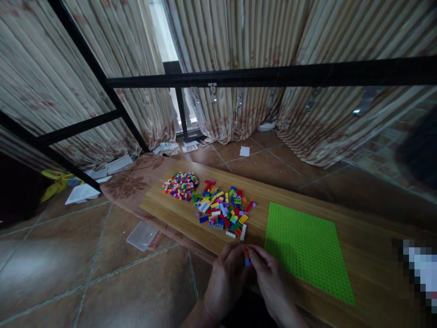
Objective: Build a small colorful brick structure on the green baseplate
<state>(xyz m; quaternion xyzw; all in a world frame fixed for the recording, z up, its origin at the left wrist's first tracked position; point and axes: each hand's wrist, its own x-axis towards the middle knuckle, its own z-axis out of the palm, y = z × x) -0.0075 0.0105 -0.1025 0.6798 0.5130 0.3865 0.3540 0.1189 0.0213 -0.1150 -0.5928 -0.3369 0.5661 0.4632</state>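
My left hand (225, 275) and my right hand (271, 278) meet at the near edge of the wooden table (205, 239). Between their fingertips is a small stack of bricks (246, 257), orange at the top with blue below, and both hands are closed on it. Just beyond them lies a loose pile of mixed building bricks (221, 207), with white bricks (243, 232) at its near side. Farther left is a heap of much smaller coloured pieces (180, 185). A bright green studded baseplate (307, 250) lies flat to the right of my hands.
A brown patterned cloth (133, 182) lies under the table's left end. On the tiled floor are a clear plastic box (143, 235), papers and a white tray (82, 193). A black metal frame (239, 77) crosses in front of striped curtains. A pixelated patch covers the right edge.
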